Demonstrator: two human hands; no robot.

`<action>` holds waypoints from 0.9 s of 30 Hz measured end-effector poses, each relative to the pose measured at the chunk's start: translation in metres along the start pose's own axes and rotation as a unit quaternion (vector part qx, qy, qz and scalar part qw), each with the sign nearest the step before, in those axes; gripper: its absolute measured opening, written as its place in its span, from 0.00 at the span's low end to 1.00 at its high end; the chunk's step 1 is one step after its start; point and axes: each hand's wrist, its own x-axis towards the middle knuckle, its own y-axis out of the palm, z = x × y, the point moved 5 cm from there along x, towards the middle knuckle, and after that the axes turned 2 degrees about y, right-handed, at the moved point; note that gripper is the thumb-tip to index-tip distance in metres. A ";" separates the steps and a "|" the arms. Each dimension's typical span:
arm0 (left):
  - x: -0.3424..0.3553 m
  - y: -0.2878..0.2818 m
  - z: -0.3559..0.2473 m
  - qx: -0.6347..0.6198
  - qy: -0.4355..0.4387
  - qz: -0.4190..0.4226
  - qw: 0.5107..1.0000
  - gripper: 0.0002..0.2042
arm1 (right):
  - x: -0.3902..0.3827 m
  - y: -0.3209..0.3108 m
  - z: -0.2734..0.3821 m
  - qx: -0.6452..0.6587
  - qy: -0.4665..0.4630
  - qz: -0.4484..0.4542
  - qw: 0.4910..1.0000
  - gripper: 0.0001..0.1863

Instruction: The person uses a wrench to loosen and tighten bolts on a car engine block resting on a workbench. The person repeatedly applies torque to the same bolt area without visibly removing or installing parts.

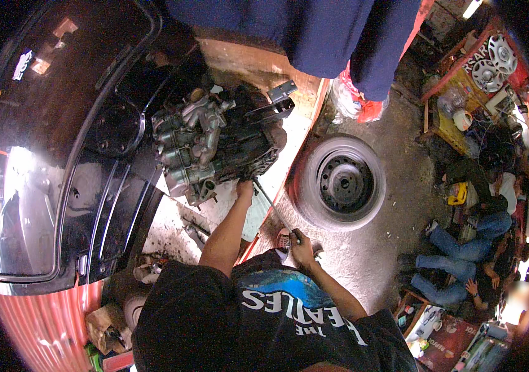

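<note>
A greasy metal engine (187, 142) with a cast manifold on top rests on a light board (242, 220) beside a black vehicle panel. My left hand (244, 189) reaches to the engine's lower right edge, its fingers curled at the far end of a long steel tool (273, 206); exactly what they grip is hidden. My right hand (303, 251) is closed on the tool's dark handle, nearer my body. The tool slants from the engine toward me. A bracket (280, 93) sticks up at the engine's upper right.
A wheel with tire (345, 183) lies on the concrete floor right of me. Several people in jeans (459, 245) sit along the right. A cluttered yellow workbench (447, 130) holds hubcaps (487, 77). Black vehicle doors (35, 155) fill the left; dark blue cloth (314, 37) hangs ahead.
</note>
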 end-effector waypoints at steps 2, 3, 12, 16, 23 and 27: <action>-0.001 -0.001 0.000 0.008 -0.003 -0.007 1.000 0.23 | 0.000 0.002 -0.010 0.126 0.064 -0.010 0.990 0.13; -0.002 -0.002 -0.001 0.023 0.012 -0.010 1.000 0.23 | 0.000 0.004 -0.018 0.183 0.103 -0.020 0.977 0.13; 0.000 -0.001 0.000 0.161 0.090 -0.038 0.982 0.21 | 0.029 0.015 -0.099 0.204 0.158 -0.016 0.966 0.15; 0.011 0.010 0.028 -0.140 -0.068 0.007 0.988 0.15 | 0.026 0.007 -0.086 0.291 0.207 -0.007 0.934 0.13; 0.016 0.020 0.040 -0.286 -0.140 0.081 0.944 0.10 | 0.019 -0.009 -0.042 0.295 0.168 -0.011 0.940 0.09; 0.013 0.015 0.031 -0.359 -0.180 0.149 0.904 0.10 | 0.024 -0.001 -0.073 0.359 0.231 -0.011 0.904 0.14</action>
